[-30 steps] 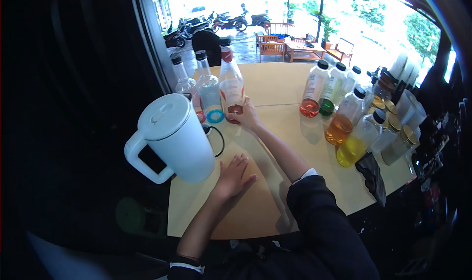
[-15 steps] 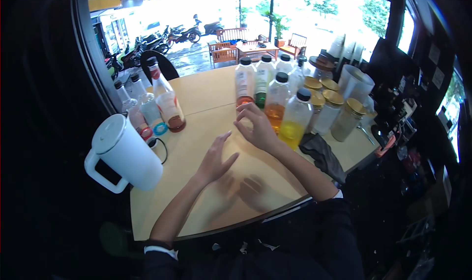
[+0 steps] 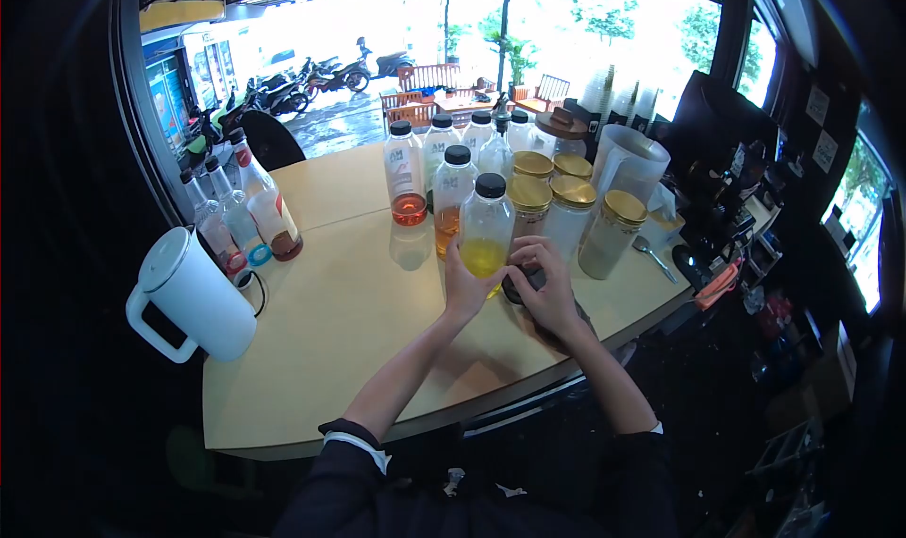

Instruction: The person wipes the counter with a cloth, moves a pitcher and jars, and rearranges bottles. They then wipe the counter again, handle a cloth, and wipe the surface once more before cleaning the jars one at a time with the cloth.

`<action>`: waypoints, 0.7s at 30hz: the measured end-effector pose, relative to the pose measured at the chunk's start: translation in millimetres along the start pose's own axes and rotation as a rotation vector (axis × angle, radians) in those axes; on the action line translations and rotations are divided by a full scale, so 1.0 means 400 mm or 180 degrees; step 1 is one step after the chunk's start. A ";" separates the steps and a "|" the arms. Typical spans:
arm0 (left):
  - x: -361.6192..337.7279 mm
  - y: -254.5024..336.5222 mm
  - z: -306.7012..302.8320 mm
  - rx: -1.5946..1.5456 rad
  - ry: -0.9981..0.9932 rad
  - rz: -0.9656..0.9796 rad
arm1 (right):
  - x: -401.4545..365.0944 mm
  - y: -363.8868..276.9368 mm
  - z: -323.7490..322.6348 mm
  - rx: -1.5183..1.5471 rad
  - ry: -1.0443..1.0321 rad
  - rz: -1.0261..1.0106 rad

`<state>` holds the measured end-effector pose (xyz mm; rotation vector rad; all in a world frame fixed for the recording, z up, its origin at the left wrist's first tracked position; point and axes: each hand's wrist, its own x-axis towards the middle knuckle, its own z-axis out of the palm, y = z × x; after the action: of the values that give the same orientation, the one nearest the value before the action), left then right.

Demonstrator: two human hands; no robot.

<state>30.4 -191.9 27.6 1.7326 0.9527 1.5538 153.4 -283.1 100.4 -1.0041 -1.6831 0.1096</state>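
Note:
A clear bottle [image 3: 489,222] with a black cap and yellow liquid stands upright at the front of a bottle group. My left hand [image 3: 467,288] curls around its lower left side, thumb across the front. From the right, my right hand [image 3: 547,293] closes in with bent fingers at the bottle's edge, its thumb meeting the left thumb. Just behind is a bottle of orange liquid [image 3: 456,187], and farther left a bottle of red liquid [image 3: 408,175]. A dark cloth [image 3: 547,335] lies partly hidden under my right hand and forearm.
Jars with gold lids [image 3: 612,236] crowd the right side, near a clear pitcher [image 3: 634,163] and a spoon [image 3: 656,260]. On the left stand a white lidded jug [image 3: 193,297] and several glass bottles [image 3: 272,212]. The table's front edge [image 3: 444,425] runs below my forearms.
Both hands have moved from above the table onto the yellow-liquid bottle and closed around it. The view has shifted right, so the table's contents appear farther left.

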 end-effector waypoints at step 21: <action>0.193 -0.225 -0.562 0.1183 0.0651 0.0404 | 0.061 0.179 0.616 0.0018 -0.1878 0.0267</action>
<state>-198.7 -82.5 22.0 1.9416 1.3252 1.7461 -12.4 -121.3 -13.1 -1.1045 -2.1653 0.5061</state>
